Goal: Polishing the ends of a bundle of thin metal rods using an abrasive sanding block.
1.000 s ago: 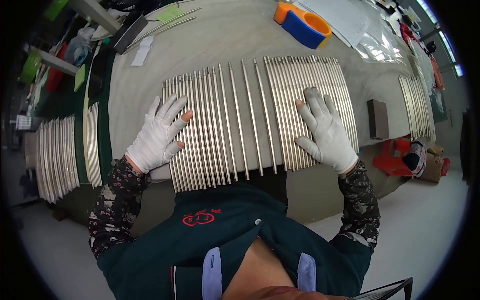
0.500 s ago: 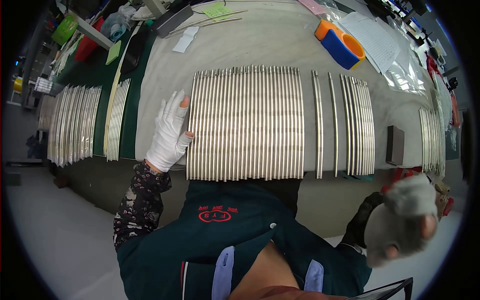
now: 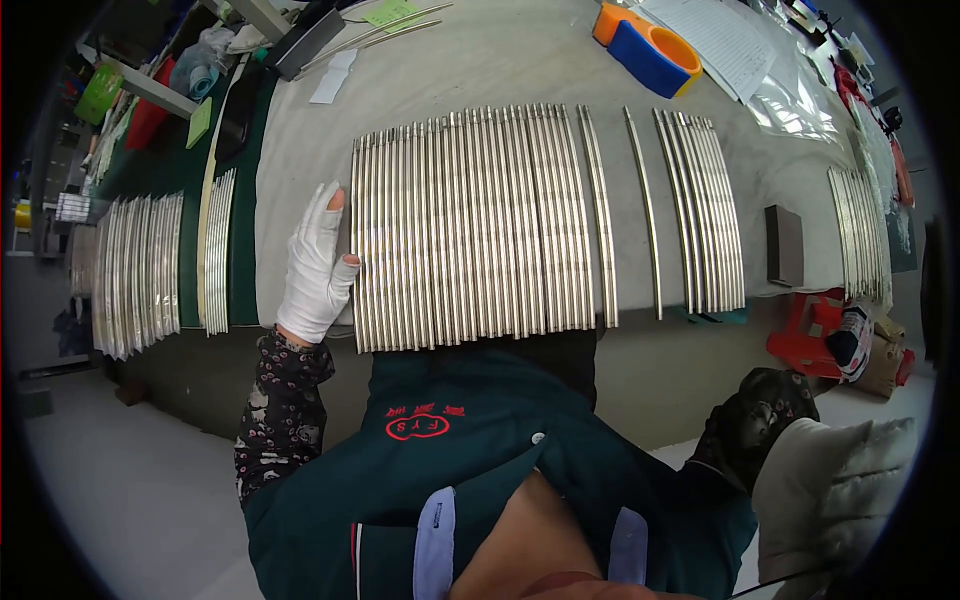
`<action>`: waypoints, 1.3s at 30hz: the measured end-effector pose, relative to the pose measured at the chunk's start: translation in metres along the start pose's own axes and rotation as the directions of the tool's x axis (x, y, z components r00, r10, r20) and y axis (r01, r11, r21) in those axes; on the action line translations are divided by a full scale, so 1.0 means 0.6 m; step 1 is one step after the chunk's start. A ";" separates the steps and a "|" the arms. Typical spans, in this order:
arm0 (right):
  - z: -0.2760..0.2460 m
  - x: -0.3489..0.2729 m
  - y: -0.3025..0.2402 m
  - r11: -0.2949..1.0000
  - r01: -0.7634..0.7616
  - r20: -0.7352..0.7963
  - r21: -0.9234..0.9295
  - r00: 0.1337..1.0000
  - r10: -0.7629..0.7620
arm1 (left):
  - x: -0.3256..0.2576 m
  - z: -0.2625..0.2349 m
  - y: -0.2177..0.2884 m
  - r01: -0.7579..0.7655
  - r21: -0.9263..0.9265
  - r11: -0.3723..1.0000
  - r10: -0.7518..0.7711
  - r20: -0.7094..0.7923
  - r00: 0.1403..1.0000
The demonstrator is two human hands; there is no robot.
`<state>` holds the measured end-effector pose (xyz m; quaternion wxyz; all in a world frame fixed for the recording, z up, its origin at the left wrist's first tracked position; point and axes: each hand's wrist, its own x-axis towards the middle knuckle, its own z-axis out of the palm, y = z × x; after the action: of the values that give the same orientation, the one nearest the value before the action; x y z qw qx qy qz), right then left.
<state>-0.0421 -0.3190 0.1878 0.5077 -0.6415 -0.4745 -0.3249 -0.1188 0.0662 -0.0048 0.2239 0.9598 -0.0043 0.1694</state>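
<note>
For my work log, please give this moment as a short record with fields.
Place: grey workbench
Left hand: white-gloved left hand, flat against the left edge of the packed row of metal rods
Right hand: gloved right hand, raised off the bench, holds nothing visible
Loose rods: single rod apart, small rod group to its right
Far side: orange-and-blue tape dispenser

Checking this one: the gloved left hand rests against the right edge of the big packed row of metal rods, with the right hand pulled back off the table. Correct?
Not quite. The head view shows the left hand against the left edge of the packed row of metal rods, not the right edge. The rest holds: the right hand is off the table, down near the person's side.
</note>
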 end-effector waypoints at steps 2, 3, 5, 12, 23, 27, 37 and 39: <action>-0.074 -0.004 0.024 0.880 -0.079 0.330 0.468 0.939 -0.091 | 0.002 0.003 0.000 -0.005 0.010 1.000 0.005 -0.010 1.000; -0.061 -0.032 0.035 0.939 -0.007 0.217 0.343 0.974 -0.071 | 0.006 0.002 0.006 -0.031 0.008 1.000 0.031 -0.020 0.999; -0.033 -0.094 0.085 0.970 -0.172 0.188 -0.173 0.961 0.204 | 0.007 -0.003 0.015 -0.047 0.028 0.999 0.047 -0.017 0.999; -0.056 -0.232 0.277 0.766 0.004 0.639 -0.643 0.556 0.532 | -0.040 -0.024 0.018 -0.011 0.170 0.985 0.014 -0.017 1.000; 0.098 -0.166 0.200 0.979 -0.119 0.778 -0.164 0.595 0.203 | -0.058 -0.010 -0.013 0.174 0.060 0.983 -0.167 -0.110 0.980; 0.013 -0.189 0.235 0.817 -0.115 0.589 -0.565 0.637 0.497 | -0.061 -0.013 -0.011 0.174 0.101 0.979 -0.163 -0.113 0.980; 0.045 -0.224 0.218 0.798 -0.125 0.639 -0.590 0.532 0.556 | -0.003 -0.029 0.035 0.137 0.076 0.988 -0.133 -0.055 0.990; 0.047 -0.217 0.212 0.834 -0.142 0.669 -0.533 0.532 0.518 | 0.052 -0.041 0.079 -0.037 0.066 0.997 0.030 0.104 0.994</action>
<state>0.0316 -0.3323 0.0196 0.1479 -0.8886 -0.4341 0.0060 -0.1013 0.0360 0.0462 0.1878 0.9741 -0.0264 0.1235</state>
